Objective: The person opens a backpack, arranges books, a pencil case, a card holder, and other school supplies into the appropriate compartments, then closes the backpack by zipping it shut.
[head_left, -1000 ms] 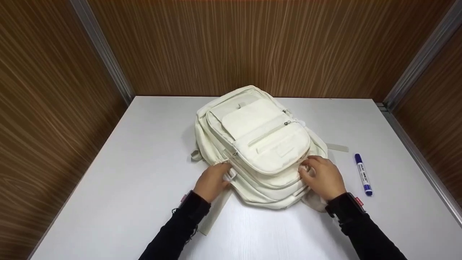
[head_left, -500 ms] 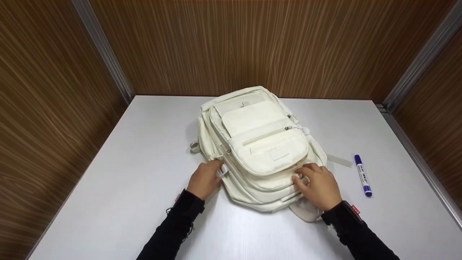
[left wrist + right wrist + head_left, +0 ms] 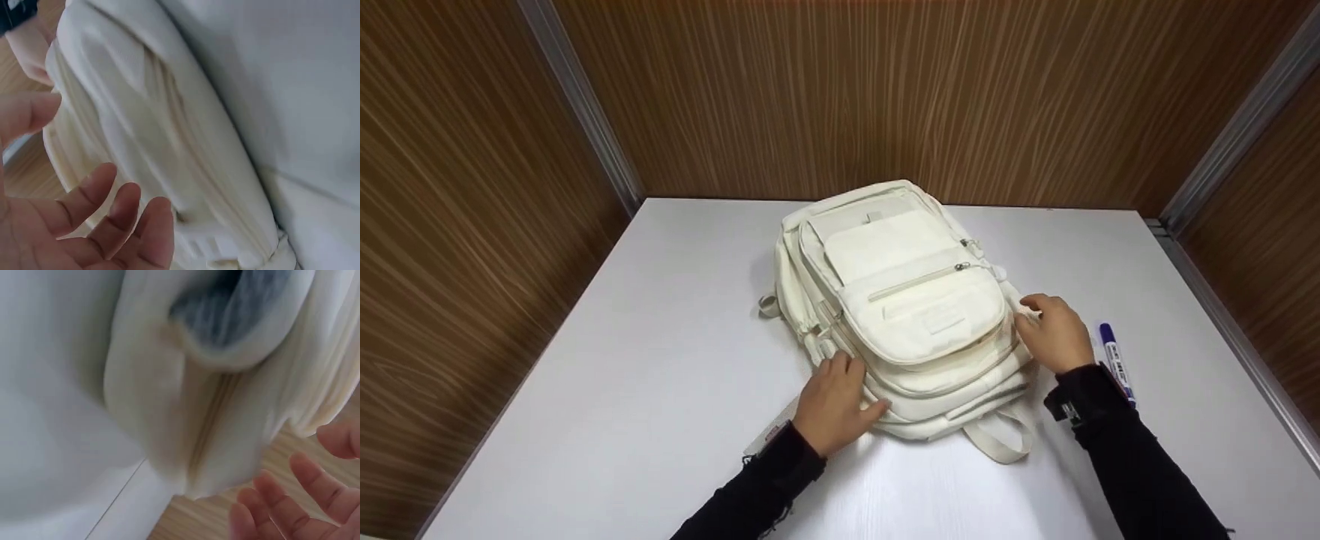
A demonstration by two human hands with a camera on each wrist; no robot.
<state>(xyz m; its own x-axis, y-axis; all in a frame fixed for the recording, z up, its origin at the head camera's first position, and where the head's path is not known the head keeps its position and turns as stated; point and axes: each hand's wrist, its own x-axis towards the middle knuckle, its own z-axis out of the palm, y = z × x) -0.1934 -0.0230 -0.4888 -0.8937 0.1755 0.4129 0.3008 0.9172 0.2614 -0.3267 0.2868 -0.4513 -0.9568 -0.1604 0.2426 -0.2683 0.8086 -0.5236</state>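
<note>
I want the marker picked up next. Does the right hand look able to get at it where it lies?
Probably yes. The blue marker lies bare on the white table just outside the right hand, which rests on the backpack. Only the sleeve overlaps its near end.

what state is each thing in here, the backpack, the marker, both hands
backpack: lying flat on the table, visible front pocket zipper closed
marker: capped, lying on the table beside the right wrist
left hand: fingers relaxed, resting on the backpack's near edge
right hand: touching the backpack's right side
</note>
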